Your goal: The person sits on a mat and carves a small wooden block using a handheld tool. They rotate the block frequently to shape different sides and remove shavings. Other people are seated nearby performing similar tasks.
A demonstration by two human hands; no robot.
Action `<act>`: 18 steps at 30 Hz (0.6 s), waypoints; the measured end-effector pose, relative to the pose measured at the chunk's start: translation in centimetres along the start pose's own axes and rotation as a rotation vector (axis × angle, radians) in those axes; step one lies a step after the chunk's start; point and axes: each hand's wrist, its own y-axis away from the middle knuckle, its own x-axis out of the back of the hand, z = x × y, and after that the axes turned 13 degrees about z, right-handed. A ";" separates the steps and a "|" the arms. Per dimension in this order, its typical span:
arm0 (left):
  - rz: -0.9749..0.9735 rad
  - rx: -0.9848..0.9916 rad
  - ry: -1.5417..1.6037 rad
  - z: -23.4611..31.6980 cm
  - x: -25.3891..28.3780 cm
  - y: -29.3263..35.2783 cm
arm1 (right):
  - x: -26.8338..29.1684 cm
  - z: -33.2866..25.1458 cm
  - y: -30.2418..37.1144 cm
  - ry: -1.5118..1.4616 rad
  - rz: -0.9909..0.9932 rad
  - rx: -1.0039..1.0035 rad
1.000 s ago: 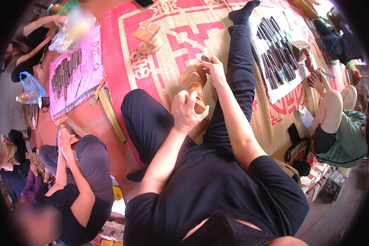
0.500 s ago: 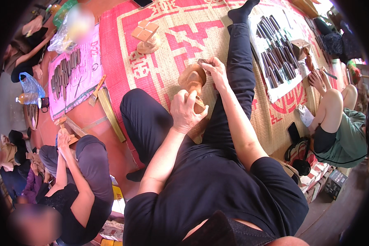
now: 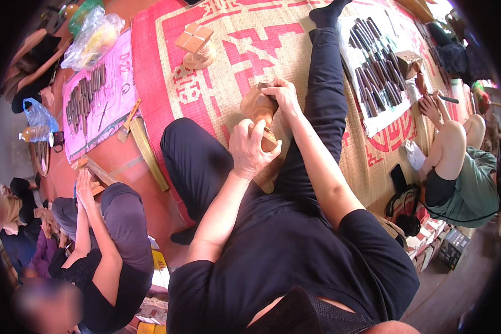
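Between my legs stands a brown wooden piece, rounded at its far end and narrow at the waist. My left hand is closed around its near end, fingers wrapped over the wood. At the far end, my right hand pinches a small dark flat piece, perhaps sandpaper, against the rounded wood. The fingers partly cover it, so its kind is unclear. Farther off on the mat sits another wooden piece with a block-like top crossed by pale lines.
A red and straw-coloured woven mat lies under my legs. Rows of carving tools rest on white cloth to the right, more tools on a pink sheet to the left. A brush lies by a wooden strip. Other people sit on both sides.
My right hand has moved a little left across the wood's far end with the dark piece. My left hand keeps its hold.
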 end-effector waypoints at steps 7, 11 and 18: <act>0.011 0.002 -0.005 0.6 -0.3 -1.9 | -1.2 1.1 -3.4 -0.035 0.220 0.052; 0.013 -0.001 0.016 0.1 0.1 -0.8 | -0.6 -0.9 -2.1 -0.290 0.133 -0.122; 0.005 0.004 0.035 0.6 -0.3 -0.9 | -0.7 -0.3 -1.6 0.212 0.113 0.183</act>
